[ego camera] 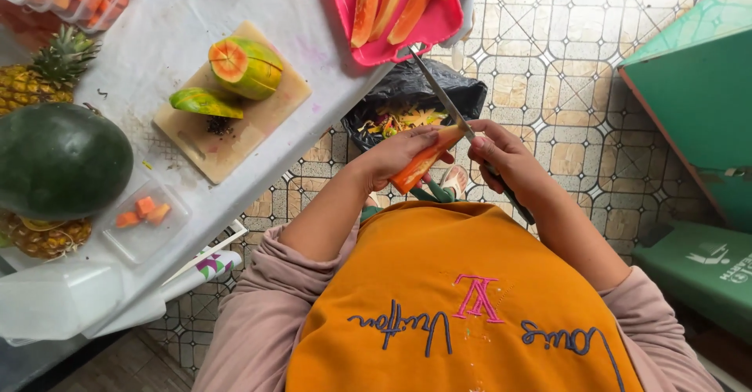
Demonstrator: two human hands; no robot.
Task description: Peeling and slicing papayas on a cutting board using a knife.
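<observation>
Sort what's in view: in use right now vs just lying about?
In use: left hand holding papaya slice; right hand with knife; black waste bag beneath.

Lying about: watermelon, pineapple, cut papaya on cutting board, pink tray.

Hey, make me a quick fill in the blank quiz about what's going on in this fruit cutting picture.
1. The right hand holds a ____.
2. The left hand holds a papaya slice over a black ____.
3. The peeled slices lie on a ____ tray.
4. The cut papaya sits on a cutting ____.

Answers: knife; bag; pink; board
</observation>
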